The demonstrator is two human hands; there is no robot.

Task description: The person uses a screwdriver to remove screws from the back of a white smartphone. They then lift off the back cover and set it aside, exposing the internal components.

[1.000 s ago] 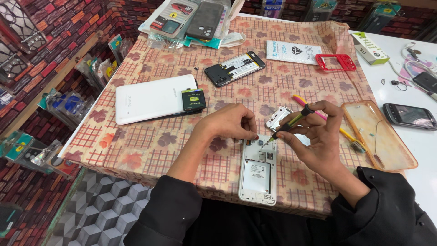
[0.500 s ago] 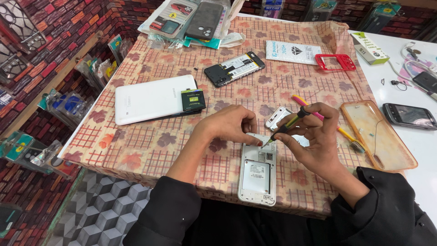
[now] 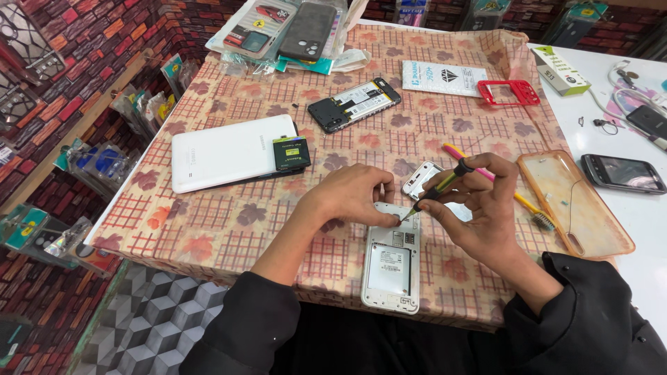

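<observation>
Left of scene: white tablet (image 3: pixel 226 152) lies face down on the patterned tablecloth (image 3: pixel 208 229), long axis running left to right, with a small dark battery (image 3: pixel 291 153) resting at its right end.

Far centre: a dark opened phone (image 3: pixel 354 105) lies on a diagonal, well apart from the hands.

Centre, near edge of table: white phone (image 3: pixel 391 258) with its back cover off, internals up. Long axis runs near-to-far, top end pointing away from the person, bottom end just over the table edge.

Left hand (image 3: pixel 351 196): fingers curled downward, fingertips pressing on the top end of the white phone, steadying it. Not wrapped around anything.

Just beyond the hands: a small white frame piece (image 3: pixel 419 180) lies flat, tilted.

Right hand (image 3: pixel 479 208): closed in a pinch on a screwdriver (image 3: pixel 441 189) with black and yellow-green handle. Tool axis is diagonal, handle up-right, tip down-left, meeting the upper part of the white phone beside the left fingertips.

Right: pink and yellow brush (image 3: pixel 524 207) partly behind the right hand; clear amber phone case (image 3: pixel 573 201) beside it; black phone (image 3: pixel 622 173) on the white surface beyond.
</observation>
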